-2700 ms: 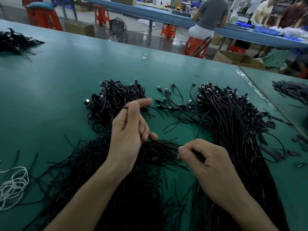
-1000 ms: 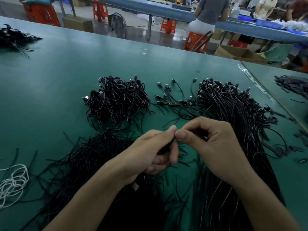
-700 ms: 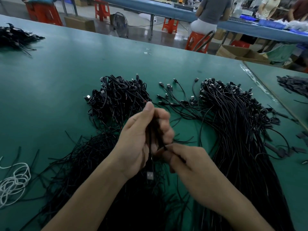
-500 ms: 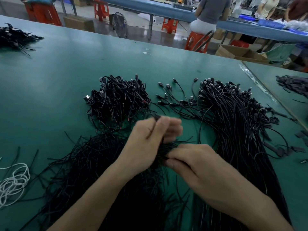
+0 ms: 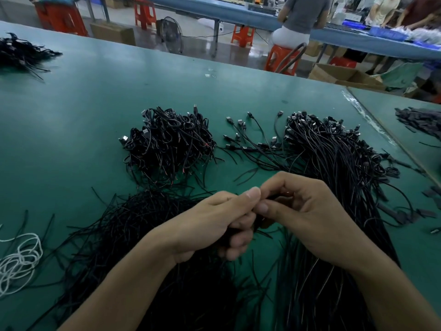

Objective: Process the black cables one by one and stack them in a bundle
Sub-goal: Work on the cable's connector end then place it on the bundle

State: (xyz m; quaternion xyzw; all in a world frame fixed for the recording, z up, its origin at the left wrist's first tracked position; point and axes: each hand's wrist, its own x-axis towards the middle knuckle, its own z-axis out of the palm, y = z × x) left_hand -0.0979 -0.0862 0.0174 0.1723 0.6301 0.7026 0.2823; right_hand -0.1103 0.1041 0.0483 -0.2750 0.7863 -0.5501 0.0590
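My left hand [image 5: 214, 223] and my right hand [image 5: 307, 216] meet thumb to thumb above the green table [image 5: 71, 139]. Both grip one folded black cable [image 5: 274, 199], mostly hidden by the curled fingers. Beyond the hands lies a heap of coiled black cables [image 5: 169, 142]. A long pile of straight black cables [image 5: 334, 168] with plugs runs down the right side. A loose mat of thin black ties [image 5: 133, 225] spreads under my left forearm.
A white cord coil [image 5: 19, 259] lies at the left edge. Another black cable heap [image 5: 16, 52] sits far left. Dark strips [image 5: 420, 120] lie on the neighbouring table at right. Seated people, orange stools and cardboard boxes stand beyond the table's far edge.
My hands went from apart to joined, the left turning upright and then lowering. Now both sit thumb to thumb around the cable, slightly nearer to me.
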